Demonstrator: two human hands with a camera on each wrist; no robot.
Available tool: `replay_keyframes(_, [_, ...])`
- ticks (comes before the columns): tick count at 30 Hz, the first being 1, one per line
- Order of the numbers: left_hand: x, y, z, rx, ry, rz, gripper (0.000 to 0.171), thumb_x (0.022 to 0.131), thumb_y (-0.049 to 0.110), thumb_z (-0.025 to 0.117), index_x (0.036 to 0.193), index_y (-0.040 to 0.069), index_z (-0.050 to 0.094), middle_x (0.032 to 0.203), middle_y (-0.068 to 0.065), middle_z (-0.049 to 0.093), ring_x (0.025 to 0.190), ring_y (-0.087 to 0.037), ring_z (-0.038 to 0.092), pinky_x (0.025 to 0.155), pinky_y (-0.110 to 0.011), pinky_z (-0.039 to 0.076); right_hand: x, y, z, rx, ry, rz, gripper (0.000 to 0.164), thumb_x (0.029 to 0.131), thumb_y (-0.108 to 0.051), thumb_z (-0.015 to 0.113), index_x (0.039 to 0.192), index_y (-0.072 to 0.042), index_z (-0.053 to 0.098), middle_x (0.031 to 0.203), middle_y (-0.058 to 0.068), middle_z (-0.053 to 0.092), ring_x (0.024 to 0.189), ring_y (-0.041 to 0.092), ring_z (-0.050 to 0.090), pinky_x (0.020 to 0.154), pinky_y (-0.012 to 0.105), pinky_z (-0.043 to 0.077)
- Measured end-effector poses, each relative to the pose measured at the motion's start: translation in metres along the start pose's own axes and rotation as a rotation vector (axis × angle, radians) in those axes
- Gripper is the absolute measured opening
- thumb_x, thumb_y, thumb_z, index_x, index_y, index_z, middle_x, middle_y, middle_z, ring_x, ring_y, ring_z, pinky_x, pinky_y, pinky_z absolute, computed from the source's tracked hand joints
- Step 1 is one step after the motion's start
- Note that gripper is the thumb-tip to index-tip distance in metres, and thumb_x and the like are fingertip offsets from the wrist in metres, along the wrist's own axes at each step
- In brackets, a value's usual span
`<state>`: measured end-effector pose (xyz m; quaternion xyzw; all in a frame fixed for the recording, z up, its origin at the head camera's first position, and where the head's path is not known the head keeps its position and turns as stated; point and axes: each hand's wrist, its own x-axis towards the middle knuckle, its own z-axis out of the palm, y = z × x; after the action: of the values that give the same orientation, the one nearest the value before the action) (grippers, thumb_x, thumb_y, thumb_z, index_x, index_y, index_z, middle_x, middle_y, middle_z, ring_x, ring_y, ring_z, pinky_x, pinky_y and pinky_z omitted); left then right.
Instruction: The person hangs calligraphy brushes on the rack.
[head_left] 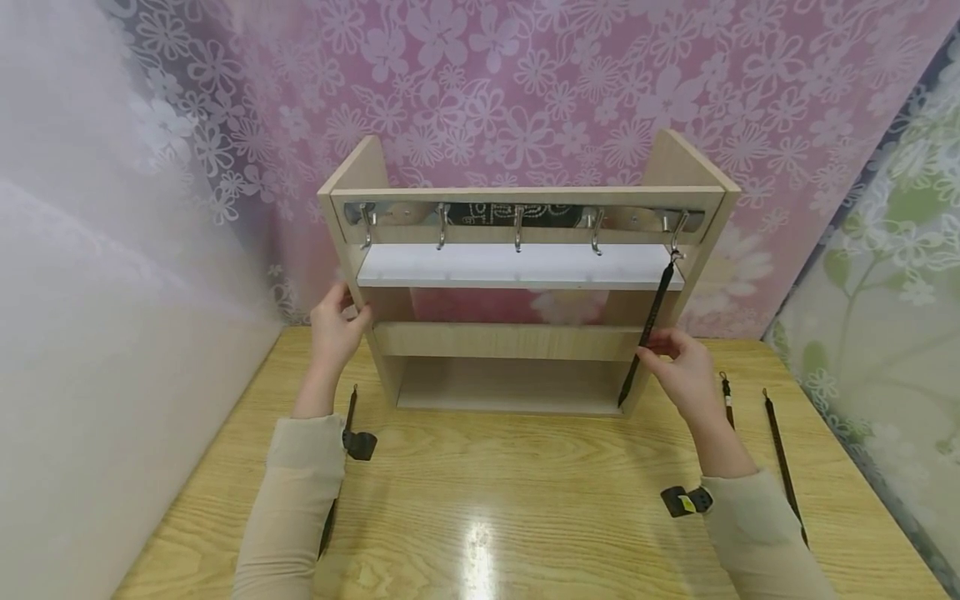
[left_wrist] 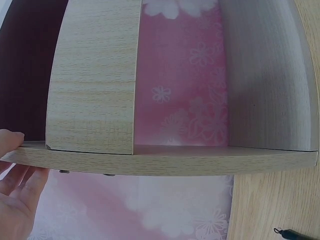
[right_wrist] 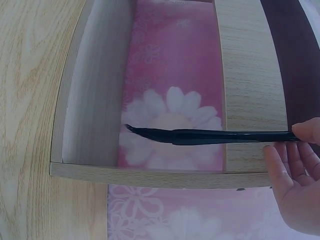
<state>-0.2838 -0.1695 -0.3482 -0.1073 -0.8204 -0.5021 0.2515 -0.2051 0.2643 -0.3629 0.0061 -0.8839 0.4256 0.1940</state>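
Observation:
A light wood desktop shelf (head_left: 502,342) stands upright, with a metal hook rail (head_left: 405,213) across its top front. From the rightmost hook hangs a black calligraphy brush (head_left: 654,315) by its loop, slanting with its tip down to the left. My right hand (head_left: 692,379) pinches the brush handle between thumb and fingers beside the right side panel. In the right wrist view the brush's dark bristles (right_wrist: 145,132) show. My left hand (head_left: 337,327) grips the left side panel (left_wrist: 175,162), thumb on the inner side and fingers outside.
On the table (head_left: 480,483), a brush (head_left: 782,450) and a partly hidden one (head_left: 727,396) lie at the right. Another brush (head_left: 352,407) lies at the left, partly behind the left wrist's camera. A white wall (head_left: 135,292) borders the left, floral cloth (head_left: 525,83) the back.

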Motion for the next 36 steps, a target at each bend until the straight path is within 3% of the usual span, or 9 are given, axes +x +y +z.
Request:
replay_keyframes(18, [0.000,0.002,0.000,-0.008,-0.011,-0.009,0.039,0.080,0.000,0.058,0.118,-0.001,0.050,0.107,-0.021,0.055,0.103,-0.031,0.052,0.078,-0.037,0.051,-0.005,-0.005,-0.001,0.058,0.012,-0.005,0.026,0.084,-0.014,0.059,0.100,0.006,0.057,0.096,0.017,0.057,0.074,-0.009,0.048,0.063,0.009,0.042])
replay_keyframes(27, [0.000,0.002,0.000,-0.010,-0.002,-0.012,0.039,0.079,0.001,0.059,0.118,0.000,0.051,0.108,-0.022,0.055,0.103,-0.032,0.052,0.079,-0.038,0.051,-0.008,-0.006,-0.003,0.068,0.034,-0.028,0.023,0.083,-0.012,0.060,0.098,0.005,0.058,0.093,0.011,0.058,0.074,-0.008,0.050,0.065,0.007,0.042])
replay_keyframes(36, [0.000,0.001,0.000,0.001,0.009,0.000,0.039,0.079,0.001,0.059,0.117,0.000,0.052,0.106,-0.020,0.056,0.102,-0.030,0.053,0.078,-0.037,0.051,-0.012,-0.001,-0.007,0.103,0.064,-0.026,0.020,0.081,-0.007,0.062,0.096,0.006,0.059,0.082,-0.013,0.055,0.073,-0.008,0.051,0.063,0.006,0.043])
